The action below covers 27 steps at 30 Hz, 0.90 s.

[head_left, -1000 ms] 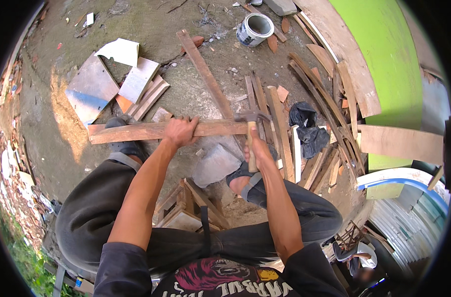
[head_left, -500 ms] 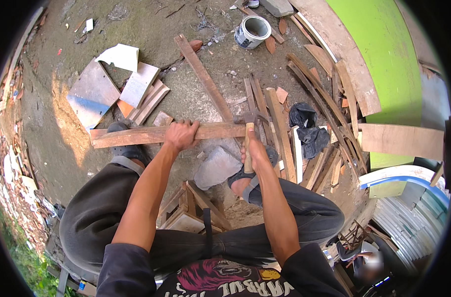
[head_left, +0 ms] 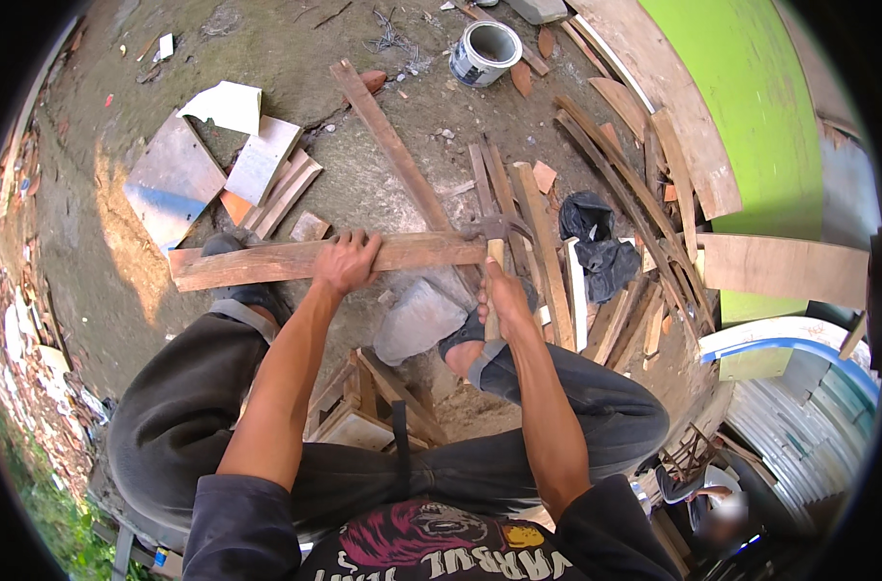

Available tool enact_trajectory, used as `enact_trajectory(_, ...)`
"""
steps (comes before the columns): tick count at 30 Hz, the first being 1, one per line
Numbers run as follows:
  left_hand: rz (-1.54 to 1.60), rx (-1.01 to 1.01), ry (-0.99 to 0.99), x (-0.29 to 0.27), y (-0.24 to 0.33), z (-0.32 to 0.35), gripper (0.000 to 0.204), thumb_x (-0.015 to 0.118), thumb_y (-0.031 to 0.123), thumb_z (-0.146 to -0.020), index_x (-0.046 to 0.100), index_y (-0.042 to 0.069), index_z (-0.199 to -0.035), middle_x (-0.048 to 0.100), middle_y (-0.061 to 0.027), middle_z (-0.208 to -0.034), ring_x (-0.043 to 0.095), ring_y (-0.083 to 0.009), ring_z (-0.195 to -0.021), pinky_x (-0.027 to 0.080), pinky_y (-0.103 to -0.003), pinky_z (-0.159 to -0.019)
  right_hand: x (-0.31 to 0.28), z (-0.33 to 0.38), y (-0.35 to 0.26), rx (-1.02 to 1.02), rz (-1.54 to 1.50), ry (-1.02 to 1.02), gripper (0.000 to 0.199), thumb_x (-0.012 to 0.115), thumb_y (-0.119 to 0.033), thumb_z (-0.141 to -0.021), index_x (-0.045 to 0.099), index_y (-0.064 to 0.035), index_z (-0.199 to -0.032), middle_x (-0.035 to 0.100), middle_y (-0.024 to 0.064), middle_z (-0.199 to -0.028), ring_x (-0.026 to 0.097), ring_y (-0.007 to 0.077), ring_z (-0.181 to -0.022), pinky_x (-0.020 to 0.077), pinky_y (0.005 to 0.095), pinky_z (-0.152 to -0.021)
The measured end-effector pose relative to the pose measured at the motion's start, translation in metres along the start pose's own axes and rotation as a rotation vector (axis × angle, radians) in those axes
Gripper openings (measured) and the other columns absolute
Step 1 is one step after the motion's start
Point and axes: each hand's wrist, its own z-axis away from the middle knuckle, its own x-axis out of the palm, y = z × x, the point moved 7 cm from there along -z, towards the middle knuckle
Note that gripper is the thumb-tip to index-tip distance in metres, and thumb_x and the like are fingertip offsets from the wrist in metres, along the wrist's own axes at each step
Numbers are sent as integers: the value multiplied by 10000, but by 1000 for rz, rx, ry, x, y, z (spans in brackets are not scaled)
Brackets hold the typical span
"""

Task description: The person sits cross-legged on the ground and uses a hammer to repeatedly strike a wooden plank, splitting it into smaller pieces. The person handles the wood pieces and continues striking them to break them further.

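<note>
While L hand [head_left: 347, 263] still grips the plank [head_left: 252, 265], R hand [head_left: 505, 293] still holds the hammer [head_left: 496, 255], head [head_left: 496, 228] just past R fingers; barely any change, so plank's steady rn.

Head view: one wide fisheye, left of a head-worn pair; upright, facing steeply down past shirt [head_left: 431, 537] and trousers [head_left: 184, 416] to left hand [head_left: 346, 262] and right hand [head_left: 505, 296], both near; ground [head_left: 276, 68] farther out; straight edges bowed, corners black
</note>
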Motion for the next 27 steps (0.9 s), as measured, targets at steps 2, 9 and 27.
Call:
enact_trajectory(2,-18,-24,-64,6,-1,0,586,754,358,-772,504,143,-1256,608,-142,-1149,633,-330,-1059,546,-458,-809,4,3,8,76,-29,-85,489,504,-555,-987,522,-78,-881,488,7,-605,455,140,-449,391,313,-432)
enact_trajectory(9,-76,-58,125,-1,14,23,729,806,371,-714,495,147,-1334,559,-93,-1188,536,-291,-1154,429,-444,-996,-25,24,5,-6,-325,37,508,485,-545,-1004,514,-63,-848,495,29,-593,480,155,-444,401,316,-403)
enact_trajectory(27,-9,-70,-173,-5,19,11,626,691,162,-769,467,78,-1347,536,-211,-1201,553,-410,-1152,480,-502,-957,-88,182,-7,-214,-327,-137,357,682,-423,-936,539,-95,-947,522,-30,-657,505,78,-488,418,248,-434)
